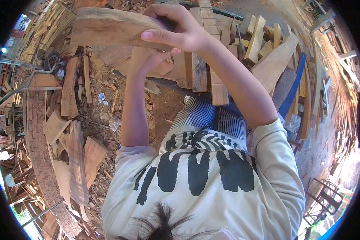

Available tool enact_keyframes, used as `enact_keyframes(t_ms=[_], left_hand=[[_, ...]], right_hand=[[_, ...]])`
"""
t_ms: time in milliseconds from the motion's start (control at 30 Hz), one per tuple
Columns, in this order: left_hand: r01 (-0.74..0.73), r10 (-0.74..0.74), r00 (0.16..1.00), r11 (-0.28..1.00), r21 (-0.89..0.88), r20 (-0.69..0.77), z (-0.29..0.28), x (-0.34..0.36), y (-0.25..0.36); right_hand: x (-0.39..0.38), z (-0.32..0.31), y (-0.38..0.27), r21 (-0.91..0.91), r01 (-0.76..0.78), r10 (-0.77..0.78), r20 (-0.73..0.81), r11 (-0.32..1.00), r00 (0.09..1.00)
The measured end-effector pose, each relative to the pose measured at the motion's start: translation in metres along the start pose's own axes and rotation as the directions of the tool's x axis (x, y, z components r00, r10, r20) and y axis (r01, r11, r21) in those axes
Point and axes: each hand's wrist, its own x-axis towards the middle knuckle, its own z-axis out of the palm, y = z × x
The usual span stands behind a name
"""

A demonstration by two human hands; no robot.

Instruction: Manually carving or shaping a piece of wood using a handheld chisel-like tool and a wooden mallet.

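A thick piece of wood (108, 30) with a slightly curved upper edge is held up at the far left of centre. My right hand (180, 32) grips its right end, thumb pressed on the near face and fingers over the top and behind. From below, my left hand (146, 60) supports the same piece; its thumb points right, while its other fingers are hidden behind the wood. Beneath the hands lies a broad wooden board (180, 64), partly covered by narrow wooden strips (199, 72).
Many wood offcuts (256, 38) are piled at the right, beside a blue strip (294, 84). On the left, loose boards (79, 160) lie on chip-strewn ground next to a brick-paved strip (38, 136). A wheelbarrow (40, 82) stands at the far left.
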Motion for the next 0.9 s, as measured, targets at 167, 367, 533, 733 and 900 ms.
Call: enact_keyframes(t_ms=[167,367,533,733,900], left_hand=[[0.005,-0.007,1.0,0.995,-0.104,-0.02,0.0,-0.001,0.005],[0.108,-0.104,0.994,0.973,-0.203,0.03,0.003,0.004,-0.003],[0.087,-0.081,0.996,0.959,-0.27,0.032,0.006,0.004,-0.014],[0.066,-0.063,0.998,0.986,-0.152,0.027,0.005,0.003,-0.015],[-0.063,0.069,0.997,0.983,-0.171,0.029,0.004,0.01,-0.004]], right_hand=[[0.001,0.002,-0.002,-0.04,-0.022,0.023,0.026,0.999,0.999],[0.002,0.0,-0.003,-0.044,-0.023,0.023,0.012,0.999,1.0],[0.0,-0.001,-0.001,-0.025,-0.056,0.057,0.032,0.998,0.998],[0.004,0.0,-0.013,-0.056,-0.035,0.037,0.026,0.998,0.999],[-0.008,0.006,0.007,-0.082,-0.002,0.005,0.027,0.997,1.0]])
